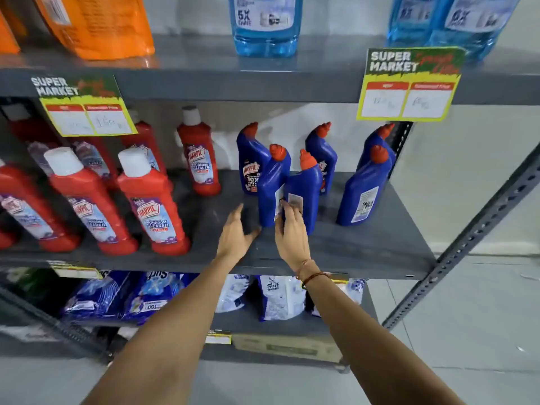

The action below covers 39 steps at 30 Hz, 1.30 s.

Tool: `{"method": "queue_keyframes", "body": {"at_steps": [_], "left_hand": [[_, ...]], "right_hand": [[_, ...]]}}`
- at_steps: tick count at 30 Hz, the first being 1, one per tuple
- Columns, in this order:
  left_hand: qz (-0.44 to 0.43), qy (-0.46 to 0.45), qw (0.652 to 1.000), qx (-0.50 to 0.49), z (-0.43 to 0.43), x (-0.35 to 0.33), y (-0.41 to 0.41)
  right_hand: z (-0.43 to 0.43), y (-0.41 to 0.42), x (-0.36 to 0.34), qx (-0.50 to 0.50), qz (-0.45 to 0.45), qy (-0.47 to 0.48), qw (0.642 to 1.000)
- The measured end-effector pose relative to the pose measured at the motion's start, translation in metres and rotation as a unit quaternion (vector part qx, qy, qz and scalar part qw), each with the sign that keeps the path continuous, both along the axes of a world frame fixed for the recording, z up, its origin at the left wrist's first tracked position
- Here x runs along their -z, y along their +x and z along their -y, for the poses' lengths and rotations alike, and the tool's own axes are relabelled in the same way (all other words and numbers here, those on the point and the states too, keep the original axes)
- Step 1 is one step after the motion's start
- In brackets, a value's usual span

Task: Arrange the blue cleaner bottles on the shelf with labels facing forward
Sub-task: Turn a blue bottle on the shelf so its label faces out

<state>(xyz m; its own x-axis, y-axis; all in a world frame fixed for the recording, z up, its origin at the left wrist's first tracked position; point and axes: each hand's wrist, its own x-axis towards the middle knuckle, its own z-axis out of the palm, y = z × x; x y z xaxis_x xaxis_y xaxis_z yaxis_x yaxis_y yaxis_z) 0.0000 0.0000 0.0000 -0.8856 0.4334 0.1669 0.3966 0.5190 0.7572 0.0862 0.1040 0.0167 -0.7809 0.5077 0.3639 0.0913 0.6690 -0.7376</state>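
Note:
Several blue cleaner bottles with red caps stand on the grey middle shelf [365,244]. The rear left bottle [249,159] shows its front label. Two front bottles stand close together: the left one [270,188] and the right one [306,185], both showing back labels. My right hand [290,232] rests its fingers against the lower front of the right one of these, not clearly wrapped around it. My left hand [236,235] hovers open just left of the pair, touching nothing. Another bottle [362,188] at the right shows its back label, with one more [378,141] behind it.
Red bathroom cleaner bottles [155,200] fill the shelf's left half. Price tags [409,86] hang from the upper shelf, which holds clear blue liquid bottles [266,24] and orange packs. Detergent pouches [280,296] lie on the shelf below. A slotted metal upright [482,226] bounds the right side.

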Motion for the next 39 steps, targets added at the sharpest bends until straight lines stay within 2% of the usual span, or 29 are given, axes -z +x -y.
{"method": "queue_keyframes", "body": {"at_steps": [5, 11, 19, 24, 27, 31, 35, 39], "left_hand": [[0.039, 0.067, 0.997, 0.025, -0.027, 0.006, -0.021], [0.083, 0.143, 0.986, 0.03, -0.055, 0.012, -0.025], [0.12, 0.144, 0.982, 0.024, -0.04, 0.019, -0.04], [0.198, 0.193, 0.959, 0.06, -0.008, 0.011, -0.049], [0.255, 0.186, 0.942, 0.111, 0.012, 0.008, -0.053], [0.304, 0.168, 0.926, 0.151, 0.033, 0.013, -0.059], [0.294, 0.225, 0.923, 0.103, 0.038, 0.013, -0.057], [0.259, 0.332, 0.906, -0.051, 0.018, 0.016, -0.032]], "right_hand": [[-0.001, -0.02, 0.005, 0.022, 0.006, -0.04, 0.999], [-0.004, -0.031, 0.015, 0.024, 0.013, -0.027, 0.999], [0.002, -0.032, 0.014, 0.015, 0.009, -0.041, 0.999], [0.011, -0.043, 0.001, -0.001, -0.016, -0.106, 0.994], [0.007, -0.053, -0.015, -0.045, -0.051, -0.175, 0.982], [-0.006, -0.064, -0.029, -0.111, -0.014, -0.213, 0.971], [-0.002, -0.067, -0.04, -0.072, -0.048, -0.161, 0.983], [0.01, -0.07, -0.057, 0.029, -0.097, -0.129, 0.986]]}}
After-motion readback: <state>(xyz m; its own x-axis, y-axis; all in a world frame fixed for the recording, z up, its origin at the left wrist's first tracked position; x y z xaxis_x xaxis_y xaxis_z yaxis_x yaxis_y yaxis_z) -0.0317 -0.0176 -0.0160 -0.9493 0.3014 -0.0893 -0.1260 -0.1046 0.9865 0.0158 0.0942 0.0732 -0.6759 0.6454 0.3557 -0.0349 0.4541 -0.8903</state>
